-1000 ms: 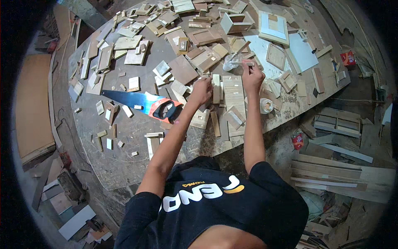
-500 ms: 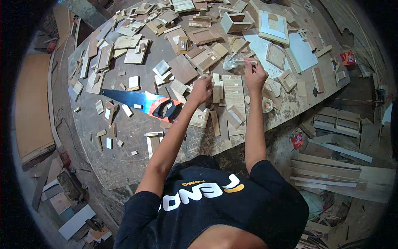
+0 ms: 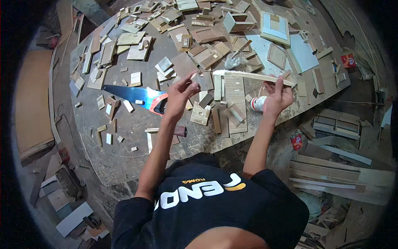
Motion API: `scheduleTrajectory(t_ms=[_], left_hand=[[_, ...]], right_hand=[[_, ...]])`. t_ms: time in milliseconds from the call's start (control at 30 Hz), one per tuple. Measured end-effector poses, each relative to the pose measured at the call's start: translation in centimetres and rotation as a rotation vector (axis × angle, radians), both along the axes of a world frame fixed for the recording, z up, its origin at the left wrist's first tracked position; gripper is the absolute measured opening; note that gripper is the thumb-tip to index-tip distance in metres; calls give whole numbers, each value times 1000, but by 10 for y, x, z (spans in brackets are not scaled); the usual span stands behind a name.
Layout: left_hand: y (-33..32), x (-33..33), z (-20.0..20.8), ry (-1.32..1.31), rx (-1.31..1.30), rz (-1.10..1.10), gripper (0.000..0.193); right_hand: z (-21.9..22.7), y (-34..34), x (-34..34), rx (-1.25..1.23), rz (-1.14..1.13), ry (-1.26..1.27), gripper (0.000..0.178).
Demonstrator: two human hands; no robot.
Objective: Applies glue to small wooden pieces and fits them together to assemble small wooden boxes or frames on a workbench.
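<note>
A long, pale wooden stick (image 3: 253, 76), held near one end.
The right hand's (image 3: 279, 93) grip pinches it, white tip (image 3: 219, 72) out at ten o'clock, maybe to stay clean. A round white jar (image 3: 257, 103) is just beside, at eight. I can't tell if the left hand's (image 3: 180, 95) grip holds anything. Wood scraps (image 3: 199, 115) leave little room; the brown desk (image 3: 124, 166) ends at five o'clock.

From the picture's centre, an orange-handled saw (image 3: 133, 93) lies toward ten o'clock on the bench (image 3: 118, 159), a pale framed panel (image 3: 277, 31) toward one. Off it: tan board (image 3: 35, 110) at nine, white panel (image 3: 74, 219) at eight.
</note>
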State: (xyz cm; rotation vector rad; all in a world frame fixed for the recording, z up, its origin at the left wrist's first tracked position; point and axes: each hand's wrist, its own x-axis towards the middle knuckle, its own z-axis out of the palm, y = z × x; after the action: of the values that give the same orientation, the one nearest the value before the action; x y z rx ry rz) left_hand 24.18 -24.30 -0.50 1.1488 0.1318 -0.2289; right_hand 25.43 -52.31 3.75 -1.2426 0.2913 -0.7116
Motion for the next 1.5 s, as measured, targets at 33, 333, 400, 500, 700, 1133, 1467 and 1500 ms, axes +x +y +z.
scheduleTrajectory(t_ms=[33, 333, 400, 500, 700, 1133, 1467, 1500], left_hand=[[8, -10, 18, 16, -16, -31, 44], [43, -94, 103, -151, -260, -47, 54], [44, -109, 110, -227, -286, -16, 56], [53, -129, 123, -259, -265, -34, 57], [70, -166, 137, -312, -221, 27, 60], [120, -235, 164, -258, -639, 106, 54], [181, -270, 168, -269, -805, -31, 54], [187, -270, 166, -318, -852, -85, 53]], right_hand=[[6, -2, -11, 38, 22, -13, 23], [61, 52, -66, 284, 152, 62, 23], [69, 63, -76, 264, 188, 88, 24], [81, 78, -88, 241, 225, 67, 25], [108, 89, -126, 152, 207, 1, 20], [140, 142, -214, 103, 560, -490, 19], [140, 205, -239, 139, 639, -476, 17], [135, 206, -239, 164, 621, -474, 16]])
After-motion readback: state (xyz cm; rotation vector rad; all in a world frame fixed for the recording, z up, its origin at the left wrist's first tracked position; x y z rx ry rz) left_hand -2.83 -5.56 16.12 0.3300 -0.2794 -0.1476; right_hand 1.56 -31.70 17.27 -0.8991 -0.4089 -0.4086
